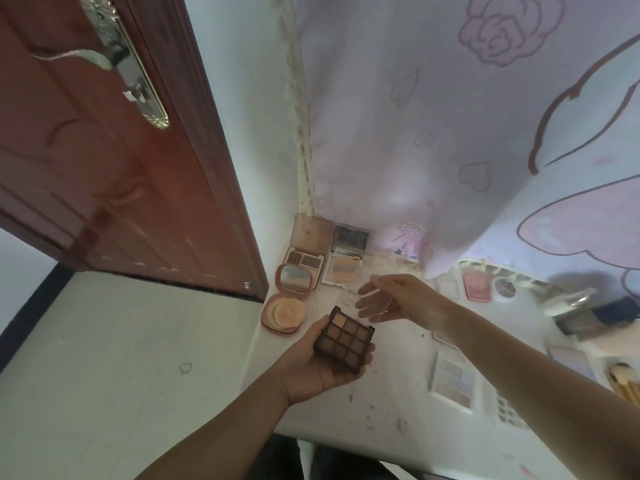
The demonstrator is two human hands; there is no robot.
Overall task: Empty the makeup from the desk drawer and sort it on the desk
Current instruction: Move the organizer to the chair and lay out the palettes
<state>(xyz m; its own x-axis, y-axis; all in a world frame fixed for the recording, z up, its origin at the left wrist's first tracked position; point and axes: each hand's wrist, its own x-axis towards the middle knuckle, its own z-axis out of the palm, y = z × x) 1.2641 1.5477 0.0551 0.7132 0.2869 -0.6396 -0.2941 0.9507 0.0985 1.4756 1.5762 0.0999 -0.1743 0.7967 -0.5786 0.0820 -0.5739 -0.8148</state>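
Observation:
My left hand [308,365] grips a dark brown eyeshadow palette [346,339] with nine tan and brown pans, held face up over the left edge of the white desk [363,407]. Just above it, my right hand [394,299] reaches in from the right. Its thumb and fingers pinch what looks like a clear plastic lid [363,301], faint and blurred. Open makeup lies at the desk's far left: a round pink powder compact [284,311], a brow palette [306,252] and a mirrored compact [346,261]. The drawer is out of view.
A pale eyeshadow palette [452,381], a pink blush [476,287], a small round pot [505,287], a dark case [595,317] and brushes [623,381] lie to the right. A floral curtain [450,133] hangs behind the desk. A red-brown door [121,168] stands on the left.

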